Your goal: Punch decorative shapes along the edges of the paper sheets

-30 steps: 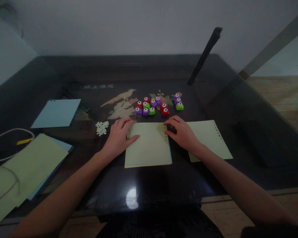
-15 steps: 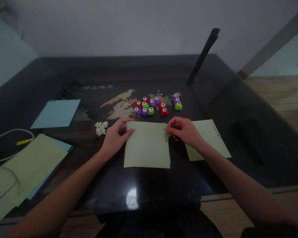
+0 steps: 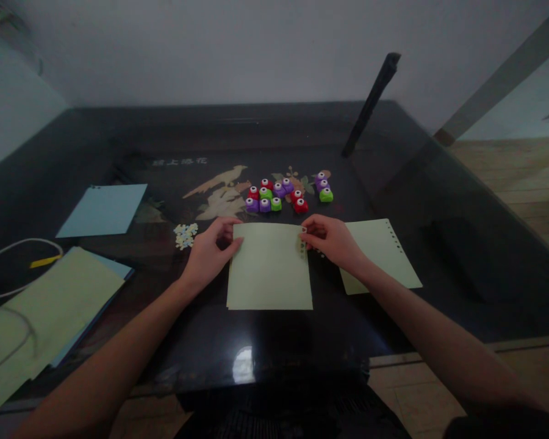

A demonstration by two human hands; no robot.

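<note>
Pale yellow-green sheets of paper lie stacked in front of me on the dark glossy table. My left hand grips their upper left edge, thumb on top and fingers beneath. With thumb and fingers pinched together, my right hand holds the upper right edge, where a row of small punched shapes shows. Just beyond the paper stand several craft punches in red, green and purple with white tops. A heap of small paper cut-outs lies beside my left hand.
Under my right wrist lies another pale sheet with punched holes along its edge. A blue sheet is at left, above a pile of coloured paper crossed by a white cable. A dark post rises at the back right.
The stacked sheets now line up more closely, and the blue sliver at their right edge no longer shows. My right hand has shifted slightly left, still pinching the edge.
</note>
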